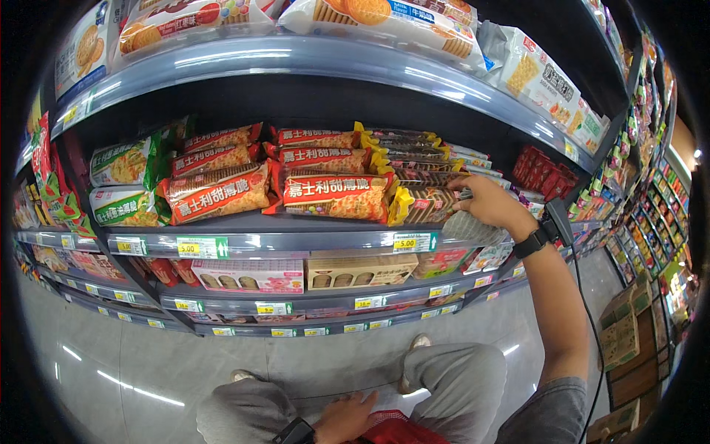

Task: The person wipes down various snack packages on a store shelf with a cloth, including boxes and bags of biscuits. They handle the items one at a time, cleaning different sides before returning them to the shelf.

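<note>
My right hand [482, 202] reaches to the shelf and grips a grey cloth [474, 226], which hangs over the shelf's front edge. Its fingertips are beside the front yellow-ended biscuit pack [424, 204]. Left of that pack lie red packs of thin crackers [335, 194] in rows, and green-ended cracker packs [130, 206] sit at the far left. My left hand [346, 416] rests low between my knees, over a red fabric [402, 427], fingers slightly spread; nothing shows in it.
Large biscuit bags [383, 25] stand on the shelf above. Price tags line the shelf edge [333, 244]. Boxed biscuits [249, 276] fill the lower shelf. Small red packs [546, 172] lie at the right. Cardboard boxes [621, 338] stand on the right, and a black cable [588, 311] hangs by my right arm.
</note>
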`<state>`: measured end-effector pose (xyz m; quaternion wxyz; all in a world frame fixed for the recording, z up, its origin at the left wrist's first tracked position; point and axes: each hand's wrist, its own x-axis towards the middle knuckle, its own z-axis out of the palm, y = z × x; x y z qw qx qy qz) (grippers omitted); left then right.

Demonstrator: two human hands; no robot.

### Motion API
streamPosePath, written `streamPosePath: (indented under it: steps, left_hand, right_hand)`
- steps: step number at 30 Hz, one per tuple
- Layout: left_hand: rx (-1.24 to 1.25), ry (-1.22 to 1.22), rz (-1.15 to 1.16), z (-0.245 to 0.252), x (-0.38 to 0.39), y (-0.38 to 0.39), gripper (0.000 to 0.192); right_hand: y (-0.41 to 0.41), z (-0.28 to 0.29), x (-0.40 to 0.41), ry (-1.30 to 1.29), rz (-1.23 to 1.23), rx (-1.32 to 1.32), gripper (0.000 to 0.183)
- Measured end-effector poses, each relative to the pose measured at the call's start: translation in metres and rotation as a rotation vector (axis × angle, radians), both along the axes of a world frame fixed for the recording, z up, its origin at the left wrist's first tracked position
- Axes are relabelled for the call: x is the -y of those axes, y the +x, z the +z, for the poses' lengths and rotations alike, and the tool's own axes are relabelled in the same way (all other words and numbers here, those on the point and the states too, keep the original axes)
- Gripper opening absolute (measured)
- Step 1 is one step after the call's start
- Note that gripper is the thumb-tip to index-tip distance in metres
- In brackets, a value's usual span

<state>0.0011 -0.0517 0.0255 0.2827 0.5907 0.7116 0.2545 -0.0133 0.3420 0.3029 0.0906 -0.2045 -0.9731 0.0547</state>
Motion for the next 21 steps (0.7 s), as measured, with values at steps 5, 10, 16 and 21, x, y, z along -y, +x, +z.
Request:
streamPosePath:
  steps: [5,10,16,21]
  left_hand:
    - [-0.035,0.003,-0.046,0.001,-0.007,-0.003,0.066]
    - [-0.024,-0.083,0.035,0.010,-0.006,-0.003,0.064]
    - [-0.009,0.050,0.144,0.016,0.005,-0.011,0.077]
    - [0.401,0.286,0.428,0.052,0.008,-0.013,0.079]
  right_hand:
    - [0.000,-0.005,-0.008,0.011,-0.011,-0.042,0.043]
    - [0.006,-0.004,0.002,0.273,-0.070,-0.196,0.039]
    - [0.055,-0.067,0.129,-0.109,0.111,-0.417,0.024]
    - [0.088,-0.177,0.210,-0.896,-0.021,-0.253,0.023]
